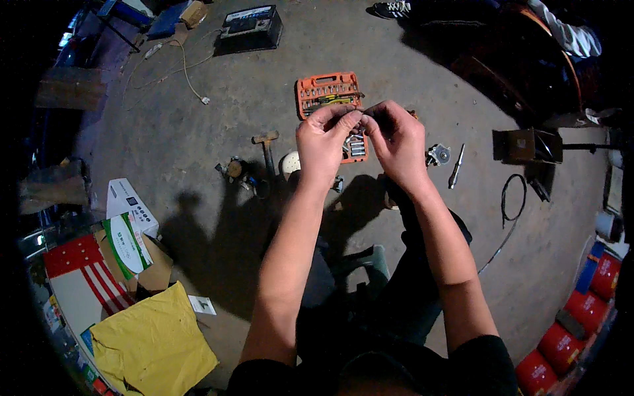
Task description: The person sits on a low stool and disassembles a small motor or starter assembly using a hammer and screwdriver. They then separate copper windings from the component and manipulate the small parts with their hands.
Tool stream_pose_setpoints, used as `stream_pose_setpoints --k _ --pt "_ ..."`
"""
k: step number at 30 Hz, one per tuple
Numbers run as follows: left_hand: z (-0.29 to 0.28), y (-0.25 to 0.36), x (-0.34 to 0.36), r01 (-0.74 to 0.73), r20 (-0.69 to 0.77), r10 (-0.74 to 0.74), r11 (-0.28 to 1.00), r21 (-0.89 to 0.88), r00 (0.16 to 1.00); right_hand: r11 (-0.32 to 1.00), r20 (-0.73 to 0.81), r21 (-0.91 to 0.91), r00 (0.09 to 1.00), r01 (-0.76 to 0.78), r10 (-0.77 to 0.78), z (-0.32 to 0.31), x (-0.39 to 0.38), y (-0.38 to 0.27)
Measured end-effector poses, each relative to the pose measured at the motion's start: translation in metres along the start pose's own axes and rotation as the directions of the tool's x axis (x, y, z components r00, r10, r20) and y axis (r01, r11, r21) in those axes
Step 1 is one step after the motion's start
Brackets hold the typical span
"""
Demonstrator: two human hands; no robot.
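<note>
a black battery (249,32) sits on grey floor (251,86).

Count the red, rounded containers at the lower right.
4, in a slanting row: the top container, the second container below it, the third container lower still, the bottom container lowest. Others may be hidden.

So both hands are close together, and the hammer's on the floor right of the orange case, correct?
Wrong side: the head view shows the hammer left of the orange case. It is on the floor, and the left hand and right hand are close together.
</note>
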State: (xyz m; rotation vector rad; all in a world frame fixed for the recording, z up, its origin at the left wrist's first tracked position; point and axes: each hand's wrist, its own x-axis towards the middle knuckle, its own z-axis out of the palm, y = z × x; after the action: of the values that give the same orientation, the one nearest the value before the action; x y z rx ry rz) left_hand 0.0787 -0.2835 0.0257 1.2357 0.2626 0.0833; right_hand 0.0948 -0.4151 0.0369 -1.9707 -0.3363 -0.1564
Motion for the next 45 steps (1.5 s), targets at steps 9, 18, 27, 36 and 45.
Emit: stream_pose_setpoints --k 9,18,27,36,45 --pt "-0.01 -0.006 0.007 -0.363 0.157 0.328 0.835 0.413 0.932 0.985 0.148 0.087 0.98 -0.149 0.135 -0.014 0.004 0.002" --pt "-0.011 -0.004 0.002 0.148 0.268 -0.071 0.948 -0.282 0.961 0.718 0.352 0.549 0.897 -0.429 0.267 -0.017 0.0 0.01" --pt "0.006 -0.018 0.003 0.123 0.108 -0.087 0.914 -0.387 0.99 0.806 0.193 0.527 0.962 -0.269 0.195 -0.002 -0.01 0.009" --pt "0.009 -0.014 0.002 0.25 0.152 -0.203 0.868 -0.428 0.967 0.997 0.048 0.074 0.998 0.029 -0.033 -0.016 -0.007 0.007" --pt "0.007 -0.01 0.001 0.142 0.139 -0.098 0.922 -0.36 0.985 0.8 0.179 0.536 0.962 -0.271 0.206 -0.017 -0.006 0.008"
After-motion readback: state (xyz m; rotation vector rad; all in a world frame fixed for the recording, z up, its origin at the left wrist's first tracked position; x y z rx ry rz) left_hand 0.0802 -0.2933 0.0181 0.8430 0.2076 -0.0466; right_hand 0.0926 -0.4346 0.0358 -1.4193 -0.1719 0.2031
